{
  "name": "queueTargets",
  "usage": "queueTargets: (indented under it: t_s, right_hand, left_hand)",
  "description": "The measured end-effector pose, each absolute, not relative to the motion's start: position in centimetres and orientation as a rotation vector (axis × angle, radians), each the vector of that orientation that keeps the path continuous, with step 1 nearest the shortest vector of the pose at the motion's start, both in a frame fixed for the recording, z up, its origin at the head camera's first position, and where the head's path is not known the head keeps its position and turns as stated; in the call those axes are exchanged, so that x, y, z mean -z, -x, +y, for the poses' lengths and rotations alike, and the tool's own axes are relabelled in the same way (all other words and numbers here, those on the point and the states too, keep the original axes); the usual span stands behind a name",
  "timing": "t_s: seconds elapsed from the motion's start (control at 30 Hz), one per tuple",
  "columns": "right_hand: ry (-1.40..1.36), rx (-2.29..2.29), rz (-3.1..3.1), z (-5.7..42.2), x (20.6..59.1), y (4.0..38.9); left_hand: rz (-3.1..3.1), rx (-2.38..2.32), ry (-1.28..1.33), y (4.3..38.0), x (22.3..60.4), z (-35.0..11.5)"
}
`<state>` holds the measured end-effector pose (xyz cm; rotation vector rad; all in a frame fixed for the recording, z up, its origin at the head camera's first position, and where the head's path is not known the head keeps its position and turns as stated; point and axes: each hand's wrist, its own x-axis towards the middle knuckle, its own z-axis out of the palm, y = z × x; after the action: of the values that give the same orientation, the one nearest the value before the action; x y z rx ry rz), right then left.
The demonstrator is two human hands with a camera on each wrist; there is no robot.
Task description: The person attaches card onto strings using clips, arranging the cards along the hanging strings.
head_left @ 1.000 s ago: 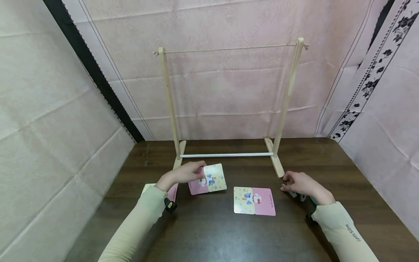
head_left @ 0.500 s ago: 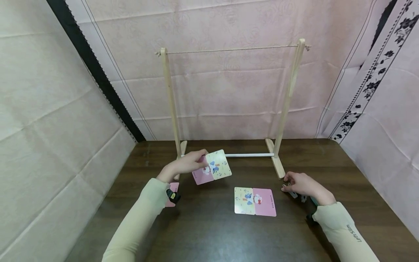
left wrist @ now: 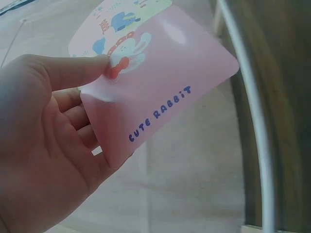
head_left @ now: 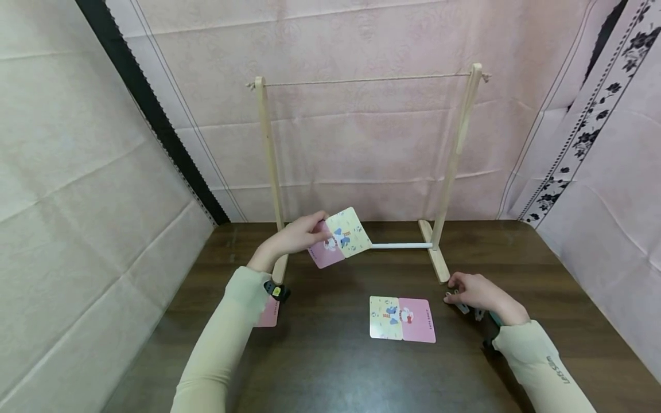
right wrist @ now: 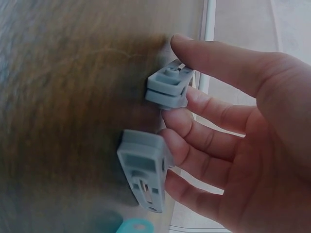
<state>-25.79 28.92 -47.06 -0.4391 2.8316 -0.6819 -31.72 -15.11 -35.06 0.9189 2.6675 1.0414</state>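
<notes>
My left hand point(head_left: 295, 235) pinches a pink and pale-yellow card point(head_left: 338, 239) with a rabbit drawing, thumb on its front. In the left wrist view the card point(left wrist: 155, 82) reads "CUTE RABBIT". It is tilted and raised in front of the wooden stand. My right hand point(head_left: 477, 292) stays low at the table's right side, where thumb and fingers pinch a small grey clothespin point(right wrist: 167, 87). A second grey clothespin point(right wrist: 143, 165) lies at the lower fingertips. A similar card point(head_left: 401, 319) lies flat on the table between the hands.
The wooden stand has two posts point(head_left: 455, 155), a string point(head_left: 366, 79) across the top and a white rod point(head_left: 400, 245) below. Another pink card point(head_left: 267, 314) lies partly under the left sleeve. A teal piece point(right wrist: 136, 226) lies near the clothespins. Pale cloth point(head_left: 361, 149) hangs behind.
My left hand has lifted the card off the table, up and slightly right, tilting it on the way; it now overlaps the white rod. My right hand has stayed put.
</notes>
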Motion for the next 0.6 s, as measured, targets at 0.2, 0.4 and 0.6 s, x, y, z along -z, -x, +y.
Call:
queueTargets:
  t_s: [0.2, 0.4, 0.6]
  right_hand:
    - [0.442, 0.677, 2.837, 29.0, 47.1, 25.8]
    - [0.432, 0.679, 2.824, 29.0, 46.9, 25.8]
    - [0.439, 0.676, 2.818, 28.8, 46.9, 25.8]
  left_hand:
    - [2.652, -1.148, -0.935, 31.9, 32.9, -14.5]
    - [2.677, -1.187, -1.01, 32.2, 30.3, -13.1]
    - [2.688, -1.257, -1.058, 32.2, 28.1, -12.1]
